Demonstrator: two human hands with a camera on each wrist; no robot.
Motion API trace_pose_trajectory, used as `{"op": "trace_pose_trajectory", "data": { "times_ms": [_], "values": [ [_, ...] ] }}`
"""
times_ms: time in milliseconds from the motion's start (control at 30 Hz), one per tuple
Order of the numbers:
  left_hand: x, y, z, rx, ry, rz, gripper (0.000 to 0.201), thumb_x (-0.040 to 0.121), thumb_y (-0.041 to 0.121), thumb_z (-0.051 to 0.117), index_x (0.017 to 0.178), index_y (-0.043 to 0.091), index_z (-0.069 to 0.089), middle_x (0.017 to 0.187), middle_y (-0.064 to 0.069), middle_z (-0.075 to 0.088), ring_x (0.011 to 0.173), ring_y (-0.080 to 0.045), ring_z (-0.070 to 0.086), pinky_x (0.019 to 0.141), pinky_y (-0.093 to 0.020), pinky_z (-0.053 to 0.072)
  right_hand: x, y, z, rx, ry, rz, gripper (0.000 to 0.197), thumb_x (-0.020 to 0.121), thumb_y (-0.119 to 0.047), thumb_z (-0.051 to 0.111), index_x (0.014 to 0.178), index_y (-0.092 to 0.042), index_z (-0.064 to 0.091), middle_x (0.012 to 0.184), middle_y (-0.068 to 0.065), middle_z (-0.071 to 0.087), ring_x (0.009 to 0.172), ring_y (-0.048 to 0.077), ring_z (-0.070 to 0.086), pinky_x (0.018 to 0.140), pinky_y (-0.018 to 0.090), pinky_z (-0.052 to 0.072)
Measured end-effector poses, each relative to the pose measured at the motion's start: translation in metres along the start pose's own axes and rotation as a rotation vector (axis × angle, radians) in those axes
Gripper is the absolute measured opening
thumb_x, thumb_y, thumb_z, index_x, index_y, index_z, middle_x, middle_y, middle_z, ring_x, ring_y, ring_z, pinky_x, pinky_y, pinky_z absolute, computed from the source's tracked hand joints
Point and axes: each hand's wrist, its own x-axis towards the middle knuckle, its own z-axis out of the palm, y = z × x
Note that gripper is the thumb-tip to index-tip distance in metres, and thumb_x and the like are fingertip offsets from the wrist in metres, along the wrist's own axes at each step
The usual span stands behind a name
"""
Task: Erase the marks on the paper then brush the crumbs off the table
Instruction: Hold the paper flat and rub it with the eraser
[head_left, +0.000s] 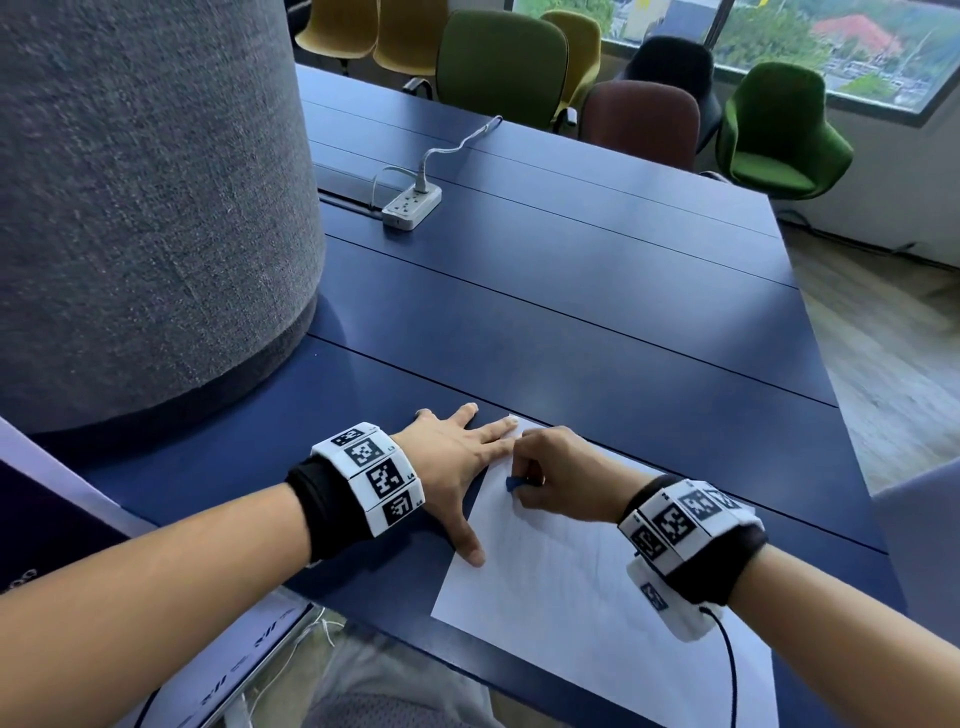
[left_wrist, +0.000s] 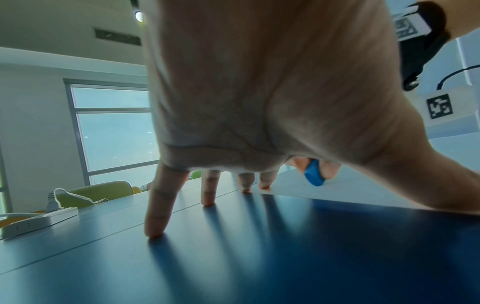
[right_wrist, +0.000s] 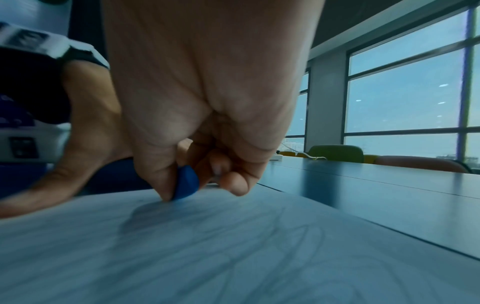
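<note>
A white sheet of paper (head_left: 566, 592) lies on the dark blue table (head_left: 571, 312) near its front edge, with faint pencil lines (right_wrist: 285, 230) on it. My left hand (head_left: 457, 457) lies flat with fingers spread, thumb and two fingertips on the paper's left edge, the rest on the table. My right hand (head_left: 550, 483) pinches a small blue eraser (head_left: 513, 483) between thumb and fingers, its tip down on the paper's far left part. The eraser (right_wrist: 185, 183) shows touching the sheet in the right wrist view, and the eraser (left_wrist: 314, 173) shows behind the left hand (left_wrist: 246, 144).
A large grey felt-covered cylinder (head_left: 145, 197) stands on the table at the left. A white power strip (head_left: 411, 202) with its cable lies farther back. Chairs (head_left: 501, 67) line the far edge. A laptop or board (head_left: 62, 525) sits at the near left.
</note>
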Motion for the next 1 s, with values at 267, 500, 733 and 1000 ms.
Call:
{"op": "trace_pose_trajectory", "data": {
  "times_ms": [267, 500, 733, 1000],
  "values": [
    [0.000, 0.001, 0.000, 0.006, -0.018, -0.010, 0.137, 0.055, 0.077, 0.076, 0.155, 0.036, -0.010, 0.161, 0.019, -0.017, 0.150, -0.029, -0.008, 0.111, -0.065, 0.016, -0.010, -0.012, 0.009, 0.001, -0.092, -0.059, 0.007, 0.078, -0.014, 0.067, 0.075, -0.009, 0.063, 0.076, 0.002, 0.062, 0.065, 0.015, 0.051, 0.063, 0.030, 0.047],
    [-0.001, 0.002, -0.001, 0.012, -0.036, -0.020, 0.137, 0.057, 0.078, 0.075, 0.155, 0.035, -0.010, 0.161, 0.019, -0.019, 0.150, -0.028, -0.010, 0.111, -0.065, 0.015, -0.021, -0.020, 0.018, 0.022, -0.164, -0.098, 0.006, 0.077, -0.012, 0.067, 0.078, -0.008, 0.063, 0.080, 0.004, 0.060, 0.068, 0.014, 0.049, 0.065, 0.028, 0.045],
    [0.000, 0.001, -0.001, 0.025, -0.037, -0.024, 0.138, 0.056, 0.079, 0.074, 0.155, 0.035, -0.010, 0.161, 0.020, -0.019, 0.150, -0.028, -0.010, 0.111, -0.064, 0.018, -0.021, -0.020, 0.017, 0.049, -0.126, -0.119, 0.006, 0.074, -0.008, 0.068, 0.076, -0.008, 0.062, 0.076, -0.002, 0.055, 0.067, 0.015, 0.049, 0.063, 0.028, 0.044],
    [0.001, 0.001, -0.001, 0.041, -0.042, -0.027, 0.138, 0.055, 0.081, 0.072, 0.155, 0.035, -0.011, 0.161, 0.019, -0.020, 0.150, -0.029, -0.010, 0.111, -0.063, 0.019, -0.024, -0.021, 0.016, 0.046, -0.117, -0.141, 0.007, 0.073, -0.008, 0.070, 0.074, -0.010, 0.063, 0.074, -0.003, 0.053, 0.065, 0.015, 0.048, 0.062, 0.030, 0.045]
  ]
}}
